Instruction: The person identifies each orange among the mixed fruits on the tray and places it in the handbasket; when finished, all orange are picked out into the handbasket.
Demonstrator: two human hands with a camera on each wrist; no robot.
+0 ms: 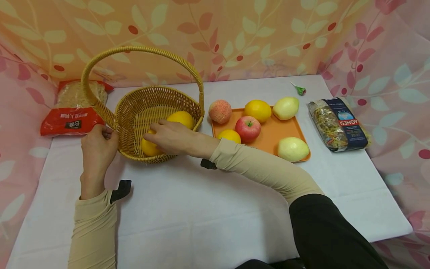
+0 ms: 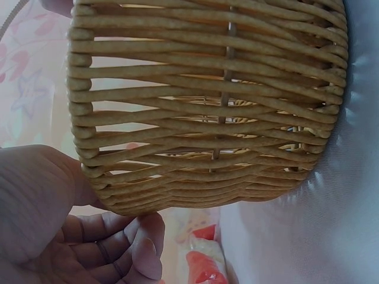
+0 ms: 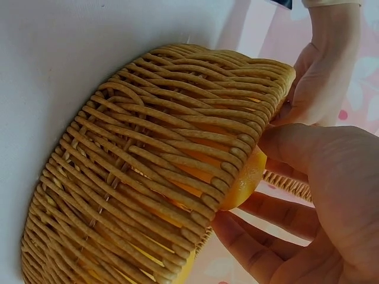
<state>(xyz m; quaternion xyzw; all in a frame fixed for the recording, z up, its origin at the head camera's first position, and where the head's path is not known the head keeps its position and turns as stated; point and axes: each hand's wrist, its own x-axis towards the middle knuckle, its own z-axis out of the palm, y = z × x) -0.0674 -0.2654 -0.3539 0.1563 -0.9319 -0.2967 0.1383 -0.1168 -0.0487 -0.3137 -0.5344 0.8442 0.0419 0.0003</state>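
Observation:
A wicker basket (image 1: pixel 158 91) with a tall arched handle stands at the left of the table. My left hand (image 1: pixel 100 147) grips its left rim, the thumb and fingers pinching the woven edge (image 2: pixel 121 207). My right hand (image 1: pixel 176 138) reaches over the front rim and holds a yellow lemon (image 1: pixel 149 146) inside the basket. In the right wrist view, the fingers and thumb close round that lemon (image 3: pixel 246 180) just behind the rim. Another lemon (image 1: pixel 182 118) lies in the basket at the right, partly hidden by my right hand.
Right of the basket, an orange tray (image 1: pixel 267 138) carries a red apple (image 1: pixel 248 129), two lemons (image 1: pixel 258 110) and two pale green fruits (image 1: pixel 293 149). A peach (image 1: pixel 220 111) sits at its left corner. Pasta (image 1: pixel 339 125), a lollipop (image 1: pixel 299 89) and a red bag (image 1: pixel 74 112) lie farther out.

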